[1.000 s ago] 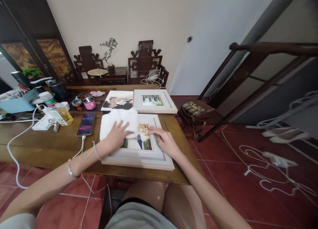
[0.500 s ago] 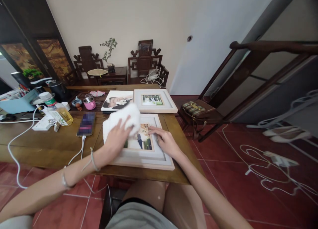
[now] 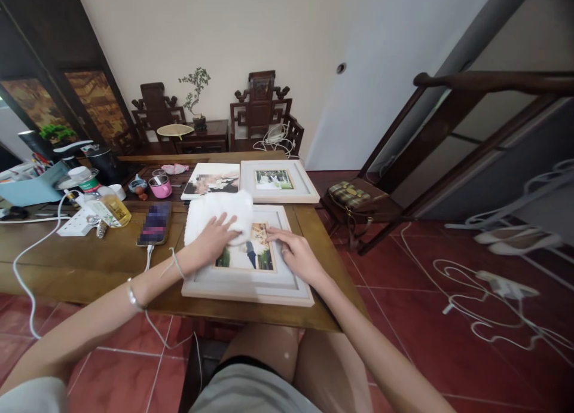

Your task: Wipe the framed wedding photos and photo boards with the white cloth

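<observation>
A white picture frame (image 3: 251, 284) with a photo lies flat near the front edge of the wooden table (image 3: 89, 263). My left hand (image 3: 210, 241) presses a fluffy white cloth (image 3: 215, 208) onto the frame's upper left part, fingers spread flat over the cloth. My right hand (image 3: 296, 254) rests on the frame's right side, fingers stretched out flat and holding it down.
Behind lie a second white frame (image 3: 278, 183) and a photo print (image 3: 210, 180). To the left are a phone (image 3: 155, 223) on a white cable, a bottle (image 3: 110, 207), a pink cup (image 3: 160, 187) and a power strip (image 3: 77, 222). A chair (image 3: 359, 201) stands on the right.
My left hand lifted and bunched the cloth toward the upper right, then pressed it back down flat on the frame. My right hand stayed put.
</observation>
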Demonstrator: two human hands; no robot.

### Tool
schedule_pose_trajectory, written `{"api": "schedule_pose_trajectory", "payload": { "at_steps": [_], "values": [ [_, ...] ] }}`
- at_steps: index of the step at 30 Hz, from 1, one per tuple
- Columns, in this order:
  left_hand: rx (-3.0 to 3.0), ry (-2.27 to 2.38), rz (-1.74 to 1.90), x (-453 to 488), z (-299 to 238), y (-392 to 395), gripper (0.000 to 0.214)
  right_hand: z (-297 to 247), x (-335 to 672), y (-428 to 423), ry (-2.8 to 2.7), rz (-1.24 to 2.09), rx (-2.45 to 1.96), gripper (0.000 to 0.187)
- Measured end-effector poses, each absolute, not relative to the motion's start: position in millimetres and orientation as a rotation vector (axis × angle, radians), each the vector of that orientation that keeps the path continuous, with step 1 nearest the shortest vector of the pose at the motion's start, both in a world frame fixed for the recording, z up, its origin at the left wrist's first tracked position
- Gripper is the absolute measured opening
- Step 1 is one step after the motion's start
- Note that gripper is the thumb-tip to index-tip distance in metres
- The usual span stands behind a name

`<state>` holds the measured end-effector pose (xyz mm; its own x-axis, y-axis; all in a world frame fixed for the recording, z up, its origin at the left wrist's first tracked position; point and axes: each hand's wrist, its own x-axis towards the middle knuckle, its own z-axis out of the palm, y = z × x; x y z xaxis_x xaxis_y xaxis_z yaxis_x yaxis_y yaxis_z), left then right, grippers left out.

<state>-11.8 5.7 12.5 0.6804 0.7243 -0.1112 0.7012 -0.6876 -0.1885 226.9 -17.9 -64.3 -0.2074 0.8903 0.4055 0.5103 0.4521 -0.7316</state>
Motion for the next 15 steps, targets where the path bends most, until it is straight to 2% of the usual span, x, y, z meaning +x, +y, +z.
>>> {"api": "schedule_pose_trajectory", "payload": {
  "at_steps": [5, 8, 11, 15],
  "values": [
    [-2.908, -1.116, 0.487, -7, 21, -77, 0.065, -63, 226, -18, -1.857, 0.573, -1.188, 0.058],
    [-2.935, -1.077, 0.488, -5, 22, -111, 0.064, -61, 226, -18, -1.867, 0.565, -1.198, 0.058],
    [-2.913, -1.096, 0.471, -4, 21, -115, 0.06, -60, 227, -19, -1.887, 0.559, -1.196, 0.057],
    [-2.792, -1.237, 0.34, 0, 13, -81, 0.064, -62, 227, -18, -1.894, 0.558, -1.183, 0.057]
  ]
}}
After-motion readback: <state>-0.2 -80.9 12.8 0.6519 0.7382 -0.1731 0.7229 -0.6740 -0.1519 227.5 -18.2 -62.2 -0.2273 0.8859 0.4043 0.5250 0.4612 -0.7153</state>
